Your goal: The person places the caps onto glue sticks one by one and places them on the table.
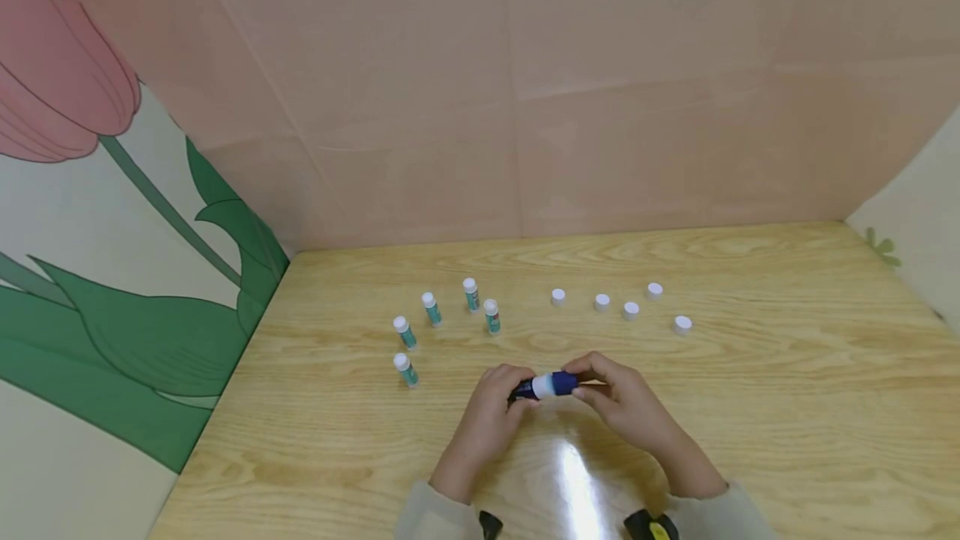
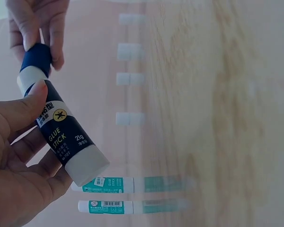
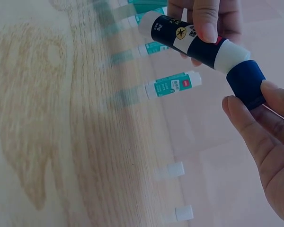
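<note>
My left hand [image 1: 489, 408] grips the body of a navy glue stick [image 2: 61, 125] with white bands and lettering, held above the table. Thumb and fingers of my right hand [image 1: 626, 402] pinch its dark blue cap [image 3: 246, 84]. In the right wrist view the cap sits at a slight angle at the end of the white neck; a white part of the neck shows between cap and body. How far the cap covers the neck cannot be told. Beyond my hands stand several smaller green glue sticks [image 1: 492, 317] with white tops.
Several loose white caps [image 1: 631, 311] lie spread on the wooden table [image 1: 787, 407], right of the green sticks. A pink cloth backdrop [image 1: 420, 107] hangs along the far edge. A panel with a painted tulip [image 1: 60, 82] borders the left side.
</note>
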Demonstrator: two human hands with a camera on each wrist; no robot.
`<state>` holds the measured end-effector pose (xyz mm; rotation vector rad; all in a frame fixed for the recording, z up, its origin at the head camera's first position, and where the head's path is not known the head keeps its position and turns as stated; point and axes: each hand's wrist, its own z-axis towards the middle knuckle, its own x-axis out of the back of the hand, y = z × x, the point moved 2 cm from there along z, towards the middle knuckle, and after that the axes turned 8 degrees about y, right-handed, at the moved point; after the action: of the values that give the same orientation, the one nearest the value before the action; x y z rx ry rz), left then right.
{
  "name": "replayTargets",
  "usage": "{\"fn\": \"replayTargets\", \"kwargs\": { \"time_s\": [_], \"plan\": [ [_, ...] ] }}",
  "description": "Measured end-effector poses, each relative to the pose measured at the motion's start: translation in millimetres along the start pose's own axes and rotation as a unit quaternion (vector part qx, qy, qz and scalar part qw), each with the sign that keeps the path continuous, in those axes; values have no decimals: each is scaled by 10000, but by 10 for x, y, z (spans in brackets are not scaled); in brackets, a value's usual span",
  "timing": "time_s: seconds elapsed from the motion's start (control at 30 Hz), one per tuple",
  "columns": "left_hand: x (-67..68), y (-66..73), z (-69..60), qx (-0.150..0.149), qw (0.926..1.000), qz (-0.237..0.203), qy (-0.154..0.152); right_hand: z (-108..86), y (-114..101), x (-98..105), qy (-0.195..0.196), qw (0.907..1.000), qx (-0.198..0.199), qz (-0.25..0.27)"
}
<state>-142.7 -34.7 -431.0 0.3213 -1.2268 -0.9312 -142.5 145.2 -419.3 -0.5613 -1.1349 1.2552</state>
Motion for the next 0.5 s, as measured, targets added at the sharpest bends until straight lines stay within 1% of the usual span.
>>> {"fn": "replayTargets", "kwargs": {
  "time_s": [0.2,0.5],
  "plan": [
    [-3,10,-3,69,9999,-9,-107,-12,-3,2,5,10000,38,2],
    [-30,10,-1,139,9997,-11,-215,-26,1,8,-24,10000,-22,0]
  ]
}}
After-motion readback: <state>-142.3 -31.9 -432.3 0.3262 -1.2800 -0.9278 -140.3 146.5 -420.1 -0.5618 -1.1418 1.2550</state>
